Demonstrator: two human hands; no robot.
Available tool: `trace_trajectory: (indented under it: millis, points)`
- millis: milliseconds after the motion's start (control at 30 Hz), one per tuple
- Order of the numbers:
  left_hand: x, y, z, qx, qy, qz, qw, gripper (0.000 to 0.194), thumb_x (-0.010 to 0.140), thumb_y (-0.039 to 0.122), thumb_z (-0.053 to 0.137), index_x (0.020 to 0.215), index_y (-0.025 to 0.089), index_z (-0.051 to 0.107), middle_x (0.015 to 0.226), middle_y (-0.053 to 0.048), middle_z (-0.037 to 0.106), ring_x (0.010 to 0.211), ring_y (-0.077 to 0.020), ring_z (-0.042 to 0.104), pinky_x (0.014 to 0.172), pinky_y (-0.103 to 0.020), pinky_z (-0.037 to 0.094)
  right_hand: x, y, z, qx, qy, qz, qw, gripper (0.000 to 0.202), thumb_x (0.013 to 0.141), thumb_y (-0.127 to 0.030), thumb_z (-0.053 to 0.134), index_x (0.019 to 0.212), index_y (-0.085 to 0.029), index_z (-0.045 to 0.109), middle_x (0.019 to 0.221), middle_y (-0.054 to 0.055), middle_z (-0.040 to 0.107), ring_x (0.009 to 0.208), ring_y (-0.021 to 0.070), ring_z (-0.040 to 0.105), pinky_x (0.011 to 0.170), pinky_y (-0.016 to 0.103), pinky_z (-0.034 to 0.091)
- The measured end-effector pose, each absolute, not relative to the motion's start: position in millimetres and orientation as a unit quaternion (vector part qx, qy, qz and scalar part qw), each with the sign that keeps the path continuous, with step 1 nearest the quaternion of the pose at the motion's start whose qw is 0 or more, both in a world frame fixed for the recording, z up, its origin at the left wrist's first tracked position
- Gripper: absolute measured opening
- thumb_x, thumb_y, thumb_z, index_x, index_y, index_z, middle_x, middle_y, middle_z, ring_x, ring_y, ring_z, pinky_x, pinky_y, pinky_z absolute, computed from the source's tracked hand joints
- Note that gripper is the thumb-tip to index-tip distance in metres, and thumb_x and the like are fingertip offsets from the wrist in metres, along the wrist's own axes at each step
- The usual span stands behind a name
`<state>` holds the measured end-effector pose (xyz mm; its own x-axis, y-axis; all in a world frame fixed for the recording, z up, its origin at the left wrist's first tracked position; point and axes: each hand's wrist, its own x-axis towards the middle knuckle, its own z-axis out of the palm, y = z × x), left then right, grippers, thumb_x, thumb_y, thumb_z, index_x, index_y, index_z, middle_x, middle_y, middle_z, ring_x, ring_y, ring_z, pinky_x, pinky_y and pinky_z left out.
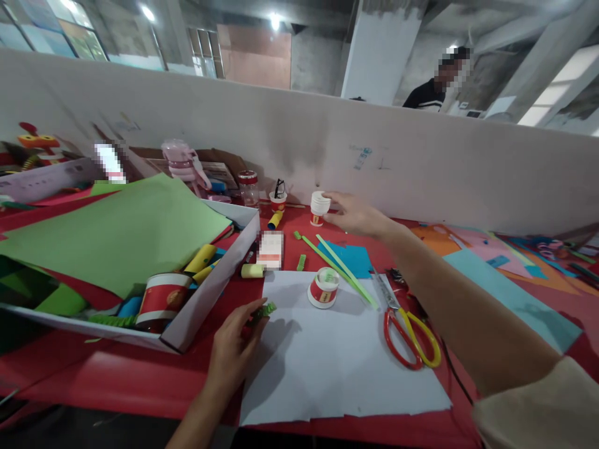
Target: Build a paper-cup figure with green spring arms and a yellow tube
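My left hand [235, 337] pinches a small green pleated paper strip [266, 310] above the left edge of a white paper sheet [327, 362]. My right hand [353, 213] stretches across the table to a stack of white and red paper cups [318, 209]. Its thumb and fingers are apart at the right side of the stack; whether they touch it is hard to tell. An upside-down paper cup [324, 288] stands on the sheet, with something pale green on top. Two light green paper strips [339, 268] lie behind it, partly over blue paper [353, 257].
Scissors [407, 337] with red and yellow handles lie at the sheet's right edge. On the left, a white box [210, 293] holds green paper and a larger cup. Coloured papers [505, 293] cover the right side. A white partition [262, 137] runs behind; a person [430, 90] is beyond it.
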<state>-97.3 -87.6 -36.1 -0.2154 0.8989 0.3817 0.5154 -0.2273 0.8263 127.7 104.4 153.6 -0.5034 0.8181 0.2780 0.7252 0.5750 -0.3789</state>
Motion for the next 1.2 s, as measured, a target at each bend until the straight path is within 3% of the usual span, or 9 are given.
trace_trajectory:
  millis: [167, 233, 300, 433, 533, 667, 800, 967, 1200]
  points:
    - [-91, -82, -25, 0.52, 0.592, 0.561, 0.254, 0.032, 0.077, 0.036, 0.069, 0.104, 0.02, 0.072, 0.103, -0.008, 0.074, 0.093, -0.0229, 0.067, 0.086, -0.034, 0.052, 178, 33, 122, -0.5, -0.761, 0.131, 0.392, 0.028, 0.086, -0.023, 0.055, 0.109, -0.02, 0.07, 0.108, 0.008, 0.075, 0.097, 0.0231, 0.07, 0.086, 0.037, 0.054]
    - [-85, -71, -12, 0.465, 0.579, 0.591, 0.315, 0.032, 0.074, 0.035, 0.072, 0.103, 0.02, 0.072, 0.103, -0.006, 0.074, 0.093, -0.0213, 0.066, 0.085, -0.032, 0.051, 191, 2, 93, -0.521, -0.702, 0.182, 0.45, 0.024, 0.088, -0.029, 0.051, 0.099, -0.02, 0.07, 0.09, 0.007, 0.075, 0.083, 0.0209, 0.071, 0.075, 0.033, 0.055]
    - [-77, -52, 4, 0.4, 0.54, 0.618, 0.408, 0.035, 0.07, 0.033, 0.077, 0.102, 0.022, 0.072, 0.101, -0.004, 0.073, 0.088, -0.0179, 0.065, 0.08, -0.027, 0.051, 198, -24, 62, -0.546, -0.661, 0.231, 0.461, 0.025, 0.088, -0.036, 0.053, 0.098, -0.02, 0.069, 0.076, 0.004, 0.072, 0.067, 0.0182, 0.068, 0.066, 0.03, 0.054]
    - [-63, -4, 27, 0.24, 0.43, 0.635, 0.595, 0.03, 0.059, 0.017, 0.084, 0.086, 0.018, 0.072, 0.077, 0.002, 0.068, 0.069, -0.0084, 0.06, 0.062, -0.017, 0.046, 192, -53, 11, -0.564, -0.619, 0.31, 0.451, 0.028, 0.089, -0.04, 0.051, 0.099, -0.019, 0.067, 0.07, 0.003, 0.067, 0.061, 0.017, 0.062, 0.059, 0.029, 0.051]
    - [-56, 19, 28, 0.201, 0.405, 0.622, 0.639, 0.02, 0.065, 0.011, 0.078, 0.083, 0.017, 0.07, 0.073, 0.003, 0.067, 0.062, -0.0073, 0.059, 0.057, -0.017, 0.045, 180, -50, -6, -0.566, -0.613, 0.322, 0.447, 0.038, 0.084, -0.039, 0.059, 0.116, -0.019, 0.062, 0.096, 0.008, 0.07, 0.078, 0.0198, 0.066, 0.072, 0.034, 0.055]
    - [-55, 24, 16, 0.196, 0.392, 0.604, 0.666, 0.013, 0.073, 0.009, 0.071, 0.082, 0.017, 0.067, 0.072, 0.001, 0.067, 0.059, -0.0087, 0.061, 0.056, -0.019, 0.048, 163, -25, -10, -0.564, -0.625, 0.347, 0.413, 0.078, 0.066, -0.041, 0.079, 0.136, -0.025, 0.047, 0.135, 0.012, 0.056, 0.112, 0.0282, 0.061, 0.093, 0.046, 0.051]
    - [-56, 22, 8, 0.201, 0.386, 0.596, 0.675, 0.02, 0.071, 0.005, 0.073, 0.085, 0.018, 0.068, 0.076, 0.001, 0.068, 0.064, -0.0094, 0.064, 0.06, -0.019, 0.051, 146, -2, -10, -0.525, -0.653, 0.377, 0.394, 0.084, 0.058, -0.038, 0.085, 0.132, -0.026, 0.048, 0.134, 0.01, 0.059, 0.124, 0.0308, 0.055, 0.106, 0.05, 0.042]
    - [-53, 23, 8, 0.226, 0.372, 0.588, 0.681, 0.025, 0.065, 0.008, 0.08, 0.086, 0.017, 0.071, 0.081, 0.001, 0.07, 0.073, -0.0094, 0.066, 0.066, -0.018, 0.052, 142, 4, -13, -0.527, -0.655, 0.364, 0.401, 0.065, 0.066, -0.033, 0.08, 0.124, -0.024, 0.052, 0.124, 0.009, 0.065, 0.116, 0.0295, 0.06, 0.103, 0.049, 0.044]
    - [-49, 19, 12, 0.208, 0.337, 0.577, 0.715, 0.024, 0.066, 0.009, 0.082, 0.082, 0.018, 0.067, 0.07, 0.004, 0.067, 0.067, -0.0139, 0.069, 0.062, -0.022, 0.053, 152, 8, -16, -0.533, -0.642, 0.37, 0.409, 0.073, 0.069, -0.033, 0.079, 0.133, -0.024, 0.045, 0.134, 0.011, 0.06, 0.123, 0.0303, 0.057, 0.105, 0.049, 0.043]
